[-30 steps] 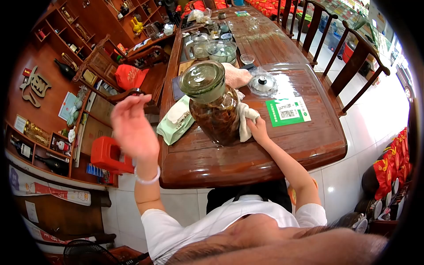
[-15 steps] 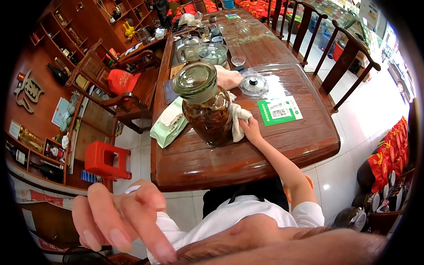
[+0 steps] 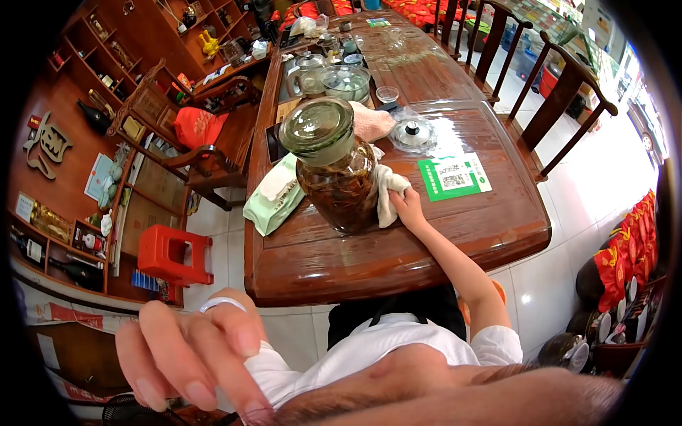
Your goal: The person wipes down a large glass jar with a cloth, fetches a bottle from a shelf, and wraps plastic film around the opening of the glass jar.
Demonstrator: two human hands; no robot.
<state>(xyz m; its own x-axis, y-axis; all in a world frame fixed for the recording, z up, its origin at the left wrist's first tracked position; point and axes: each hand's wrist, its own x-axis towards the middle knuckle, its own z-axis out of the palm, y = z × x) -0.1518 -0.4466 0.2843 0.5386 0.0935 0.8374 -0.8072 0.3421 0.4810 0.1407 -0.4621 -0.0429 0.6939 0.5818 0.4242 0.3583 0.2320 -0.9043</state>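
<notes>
A large glass jar [image 3: 339, 186] with a glass lid [image 3: 317, 129] stands upright on the dark wooden table [image 3: 341, 273]; brown, root-like strands in dark liquid fill it. My right hand [image 3: 407, 206] is closed on a whitish cloth [image 3: 386, 197] and presses it against the jar's right side. Close to the camera at lower left, my left hand [image 3: 192, 348] is raised with loosely bent fingers apart, a ring on one of them, and holds nothing. A green-and-white pack of wipes [image 3: 275, 195] lies touching or close to the jar's left side.
Behind the jar are a pink cloth [image 3: 371, 122], a plastic-wrapped lid [image 3: 413, 135], a glass pot [image 3: 344, 84] and a small bowl [image 3: 387, 94]. A green QR card [image 3: 455, 177] lies to the right. A red stool [image 3: 175, 255] and wooden chairs [image 3: 561, 99] surround the table.
The view has shifted slightly. My right hand stays with the cloth at the jar's right side, and my left hand remains raised with only slight finger movement.
</notes>
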